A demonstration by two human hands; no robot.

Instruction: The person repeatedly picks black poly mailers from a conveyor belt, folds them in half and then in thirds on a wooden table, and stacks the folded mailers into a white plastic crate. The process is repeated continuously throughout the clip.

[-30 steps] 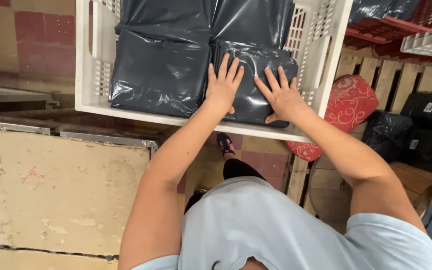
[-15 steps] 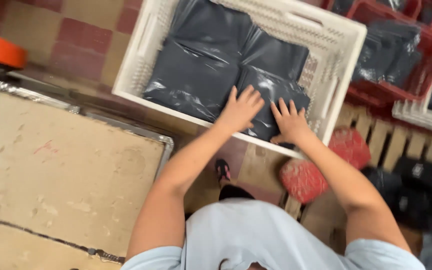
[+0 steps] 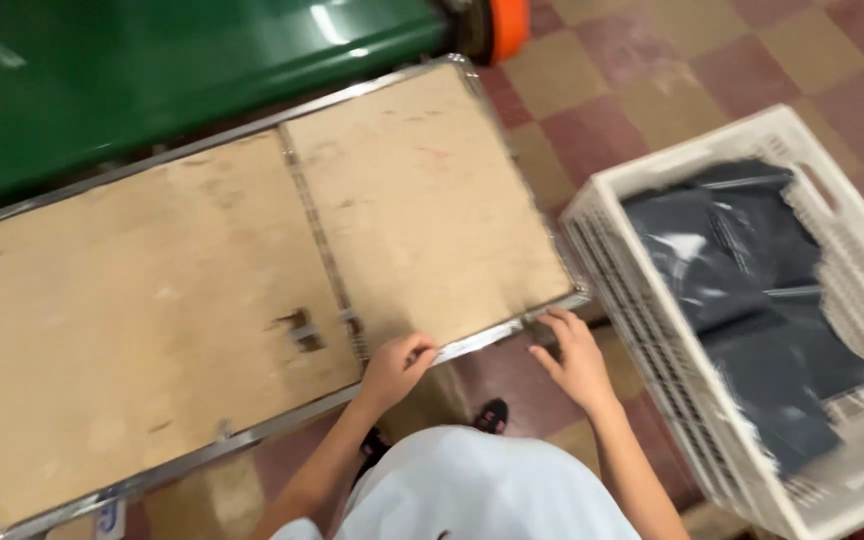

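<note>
Two hands that pressed flat on the dark bags a second ago have left the crate and now sit at the near metal edge of the big board-topped table. Beside it on the right stands the white slatted crate, its grey plastic bags lying untouched inside. Left hand curls its fingers over the rim; right hand rests loosely spread, touching the corner, holding nothing.

The whole view is blurred by motion. The green machine at upper left and the white crate at lower right run off the frame edges. The dark bags inside are smeared beyond detail.
</note>
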